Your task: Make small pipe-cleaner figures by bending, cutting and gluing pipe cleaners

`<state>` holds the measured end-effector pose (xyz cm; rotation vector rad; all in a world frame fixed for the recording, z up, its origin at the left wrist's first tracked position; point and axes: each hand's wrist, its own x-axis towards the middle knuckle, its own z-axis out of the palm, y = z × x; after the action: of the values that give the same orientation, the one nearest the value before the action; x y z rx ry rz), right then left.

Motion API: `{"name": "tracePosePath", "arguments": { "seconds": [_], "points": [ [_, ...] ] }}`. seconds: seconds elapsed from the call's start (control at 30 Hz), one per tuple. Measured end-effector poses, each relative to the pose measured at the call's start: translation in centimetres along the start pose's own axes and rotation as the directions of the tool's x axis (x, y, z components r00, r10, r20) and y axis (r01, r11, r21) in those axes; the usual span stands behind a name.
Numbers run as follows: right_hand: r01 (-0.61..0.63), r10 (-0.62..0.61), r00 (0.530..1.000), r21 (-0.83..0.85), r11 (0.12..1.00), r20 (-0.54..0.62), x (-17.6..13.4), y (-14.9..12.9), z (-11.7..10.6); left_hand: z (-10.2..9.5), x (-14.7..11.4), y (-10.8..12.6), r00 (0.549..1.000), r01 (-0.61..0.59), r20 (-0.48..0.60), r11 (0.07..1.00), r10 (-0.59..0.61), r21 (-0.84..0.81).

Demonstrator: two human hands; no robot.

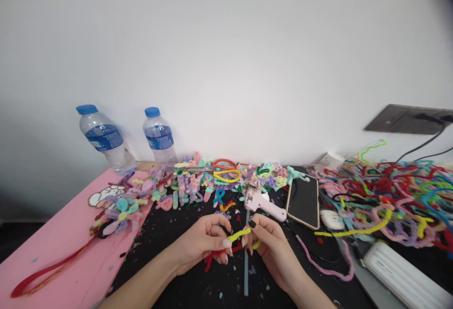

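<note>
A short yellow pipe cleaner [239, 235] stretches between my two hands above the black work surface. My left hand [205, 242] pinches one end between thumb and fingers. At the other end, my right hand [266, 247] closes thumb and fingertips on it; a yellow loop shows below these fingers. Red pipe cleaner pieces [208, 263] lie under my left hand. Just beyond my hands rests a pink glue gun [264, 204], and a translucent glue stick [246, 276] lies between my wrists, its upper part partly hidden by my fingers.
Orange-and-yellow-handled scissors [226, 175] lie among small pipe cleaner shapes [189, 186] along the wall. A phone [303, 201], a tangled pipe cleaner heap [385, 191] and a white ribbed device [406, 276] are on the right. Two water bottles [106, 139] lean at the back left, near a pink board [67, 238].
</note>
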<state>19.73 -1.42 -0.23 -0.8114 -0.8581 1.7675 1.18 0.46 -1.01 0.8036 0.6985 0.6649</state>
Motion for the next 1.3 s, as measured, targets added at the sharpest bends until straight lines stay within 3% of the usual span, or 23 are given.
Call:
{"name": "tracePosePath", "arguments": {
  "seconds": [0.17, 0.3, 0.4, 0.5, 0.6, 0.73, 0.9, 1.07, 1.3],
  "points": [
    [0.030, -0.036, 0.997, 0.084, 0.996, 0.071, 0.1, -0.5, -0.2, 0.0, -0.1, 0.1, 0.999, -0.043, 0.003, 0.998, 0.043, -0.044],
    [-0.019, 0.012, 0.995, 0.071, 0.997, 0.095, 0.1, -0.6, 0.1, 0.1, -0.1, 0.2, 0.998, -0.058, 0.027, 0.998, 0.059, -0.037],
    [-0.054, 0.057, 0.993, -0.037, 0.998, 0.107, 0.0, -0.5, 0.4, 0.3, -0.2, 0.2, 0.997, -0.035, 0.062, 0.999, 0.035, -0.002],
    [-0.033, 0.064, 0.991, -0.251, 0.967, 0.117, -0.2, -0.3, 0.6, 0.5, -0.2, 0.1, 0.994, 0.009, 0.107, 0.998, -0.015, 0.055],
    [0.037, -0.019, 0.999, -0.435, 0.900, 0.045, -0.2, -0.1, 0.5, 0.6, -0.1, 0.0, 0.996, 0.000, 0.094, 0.994, -0.010, 0.112],
    [0.124, -0.151, 0.988, -0.505, 0.854, -0.013, -0.1, 0.0, 0.1, 0.6, 0.0, 0.1, 0.995, -0.096, 0.019, 0.972, 0.094, 0.213],
    [0.208, -0.230, 0.973, -0.529, 0.823, 0.025, -0.2, 0.0, -0.2, 0.7, -0.3, 0.3, 0.976, -0.177, -0.036, 0.883, 0.214, 0.434],
    [0.225, -0.249, 0.968, -0.569, 0.791, 0.037, -0.3, -0.1, -0.2, 0.8, -0.6, 0.4, 0.936, -0.235, -0.040, 0.703, 0.351, 0.671],
    [0.234, -0.280, 0.960, -0.616, 0.752, 0.022, -0.2, -0.1, -0.4, 0.6, -0.5, 0.2, 0.913, -0.269, -0.018, 0.636, 0.407, 0.723]
  ]
}}
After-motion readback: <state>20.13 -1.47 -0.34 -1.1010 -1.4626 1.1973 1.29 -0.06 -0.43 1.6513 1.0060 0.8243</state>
